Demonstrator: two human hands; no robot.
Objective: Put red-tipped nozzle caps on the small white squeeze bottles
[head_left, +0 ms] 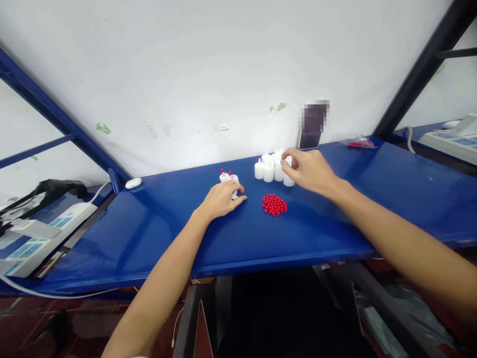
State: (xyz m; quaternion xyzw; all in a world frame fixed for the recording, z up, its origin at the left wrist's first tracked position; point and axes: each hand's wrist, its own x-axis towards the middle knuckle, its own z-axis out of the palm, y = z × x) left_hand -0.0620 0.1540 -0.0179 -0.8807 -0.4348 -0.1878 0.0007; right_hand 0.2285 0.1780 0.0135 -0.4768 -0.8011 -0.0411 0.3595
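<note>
My left hand (222, 200) rests low over the blue table, fingers curled around a small white dropper bottle (234, 195) that is mostly hidden. Just behind it stand two white bottles with red caps, one on the left (224, 176) and one on the right (233, 177). My right hand (310, 170) reaches to the near right side of a cluster of uncapped white bottles (268, 170). Its thumb and bent fingers close around the top of the rightmost bottle (288, 180). Between the hands, closer to me, lies a pile of small red caps (275, 205).
A phone (311, 130) leans on the wall behind the bottles. On the blue table (156, 233) are a white oval object (133, 183) at the left and a plastic bag with red pieces (358, 142) at the back right. Power strips (48, 241) lie beyond the side frame.
</note>
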